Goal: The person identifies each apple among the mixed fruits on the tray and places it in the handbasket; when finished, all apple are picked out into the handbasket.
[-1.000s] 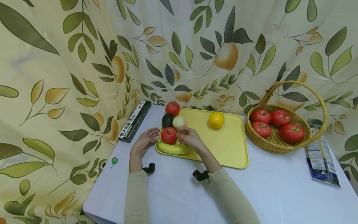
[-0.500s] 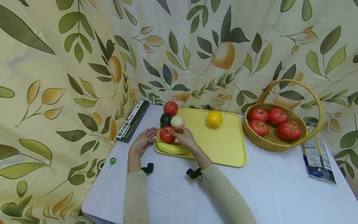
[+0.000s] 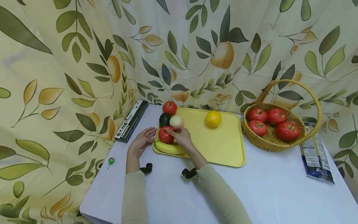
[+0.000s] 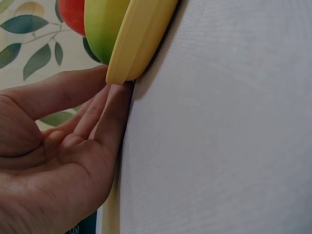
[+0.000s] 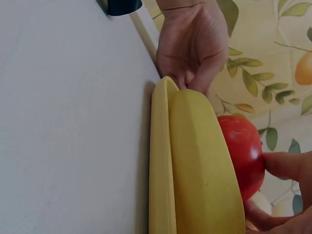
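Observation:
A yellow tray (image 3: 223, 146) lies on the table, with fruit grouped at its left end. My right hand (image 3: 182, 137) grips a red apple (image 3: 164, 135) between thumb and fingers, behind a banana (image 3: 170, 147) along the front rim. Behind that apple are a pale peach (image 3: 176, 122), a dark oval fruit (image 3: 164, 119) and another red apple (image 3: 169, 108). My left hand (image 3: 141, 142) rests relaxed fingers against the tray's left edge. In the left wrist view, its thumb and fingertips meet the tray corner (image 4: 141, 39), beside the banana's green end (image 4: 103, 29).
An orange-yellow fruit (image 3: 213, 118) sits at the tray's back. To the right stands a wicker basket (image 3: 258, 143) holding several red apples, with a plastic packet (image 3: 317, 158) beside it. A pasta box (image 3: 132, 121) and a lollipop (image 3: 110, 163) lie on the left.
My right hand has moved left, closing thumb and fingers on the front red apple. The left hand keeps its place at the tray's edge. The head view has shifted slightly.

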`<state>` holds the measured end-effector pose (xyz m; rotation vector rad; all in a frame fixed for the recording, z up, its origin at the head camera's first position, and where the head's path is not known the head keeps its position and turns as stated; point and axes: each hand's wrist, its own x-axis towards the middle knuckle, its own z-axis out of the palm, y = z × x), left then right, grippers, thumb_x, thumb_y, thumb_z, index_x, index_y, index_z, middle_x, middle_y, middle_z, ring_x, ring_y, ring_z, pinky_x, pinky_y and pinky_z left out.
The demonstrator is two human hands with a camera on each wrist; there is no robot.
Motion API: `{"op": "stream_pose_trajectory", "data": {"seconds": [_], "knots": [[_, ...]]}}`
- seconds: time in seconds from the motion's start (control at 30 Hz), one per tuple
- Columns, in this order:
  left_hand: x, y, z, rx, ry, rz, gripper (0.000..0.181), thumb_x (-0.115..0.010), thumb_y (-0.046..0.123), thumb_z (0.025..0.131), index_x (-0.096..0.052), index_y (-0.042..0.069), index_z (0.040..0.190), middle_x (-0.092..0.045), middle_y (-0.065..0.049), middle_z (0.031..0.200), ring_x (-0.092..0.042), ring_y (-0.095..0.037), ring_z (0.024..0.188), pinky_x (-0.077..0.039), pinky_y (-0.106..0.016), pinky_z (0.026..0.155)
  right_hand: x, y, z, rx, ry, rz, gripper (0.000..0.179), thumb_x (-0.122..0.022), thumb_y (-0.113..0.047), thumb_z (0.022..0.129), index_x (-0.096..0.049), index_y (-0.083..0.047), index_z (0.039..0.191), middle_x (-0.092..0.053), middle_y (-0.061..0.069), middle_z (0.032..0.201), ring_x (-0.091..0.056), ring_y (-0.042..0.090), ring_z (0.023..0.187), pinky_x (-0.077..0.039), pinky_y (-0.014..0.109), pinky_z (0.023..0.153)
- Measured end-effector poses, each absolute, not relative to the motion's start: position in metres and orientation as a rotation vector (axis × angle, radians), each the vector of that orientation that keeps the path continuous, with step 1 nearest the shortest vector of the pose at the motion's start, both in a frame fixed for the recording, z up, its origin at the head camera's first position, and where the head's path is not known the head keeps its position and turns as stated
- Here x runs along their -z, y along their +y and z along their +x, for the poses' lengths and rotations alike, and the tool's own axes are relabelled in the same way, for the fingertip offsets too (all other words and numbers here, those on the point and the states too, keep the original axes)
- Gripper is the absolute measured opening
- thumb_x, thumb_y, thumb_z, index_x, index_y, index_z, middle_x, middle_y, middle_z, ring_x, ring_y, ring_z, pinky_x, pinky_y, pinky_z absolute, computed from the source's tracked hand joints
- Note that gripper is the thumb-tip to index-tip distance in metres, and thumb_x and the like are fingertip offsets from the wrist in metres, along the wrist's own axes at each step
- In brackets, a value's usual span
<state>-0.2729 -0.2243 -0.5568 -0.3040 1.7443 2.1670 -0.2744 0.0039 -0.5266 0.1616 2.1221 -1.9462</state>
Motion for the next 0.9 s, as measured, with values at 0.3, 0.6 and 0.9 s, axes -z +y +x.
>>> {"op": "stream_pose_trajectory", "data": {"seconds": [0.3, 0.6, 0.9], "knots": [[0.556, -0.225, -0.273, -2.152, 1.751, -0.310, 0.079, -0.056, -0.021, 0.088, -0.040, 0.010, 0.159, -0.048, -0.009, 0.159, -0.045, -0.023, 0.148, -0.039, -0.041, 0.119, 0.524, 0.004, -0.274, 2.002, 2.078, 0.248, 0.036, -0.079, -0.018, 0.090, -0.069, -0.002, 0.121, -0.068, 0.014, 0.117, -0.066, 0.024, 0.095, -0.065, 0.043, 0.074], [0.554, -0.225, -0.273, -2.163, 1.744, -0.308, 0.077, -0.055, -0.021, 0.089, -0.040, 0.009, 0.158, -0.049, -0.010, 0.159, -0.045, -0.023, 0.147, -0.038, -0.041, 0.120, 0.522, 0.003, -0.276, 2.035, 2.022, 0.236, 0.038, -0.078, -0.017, 0.091, -0.067, -0.002, 0.124, -0.067, 0.015, 0.121, -0.066, 0.023, 0.091, -0.064, 0.047, 0.077], [0.558, -0.223, -0.273, -2.160, 1.772, -0.289, 0.076, -0.054, -0.021, 0.089, -0.041, 0.009, 0.158, -0.050, -0.010, 0.158, -0.046, -0.023, 0.146, -0.039, -0.041, 0.119, 0.515, 0.004, -0.273, 2.076, 1.929, 0.203, 0.042, -0.077, -0.017, 0.092, -0.065, -0.002, 0.129, -0.065, 0.016, 0.127, -0.070, 0.029, 0.098, -0.063, 0.053, 0.081]]}}
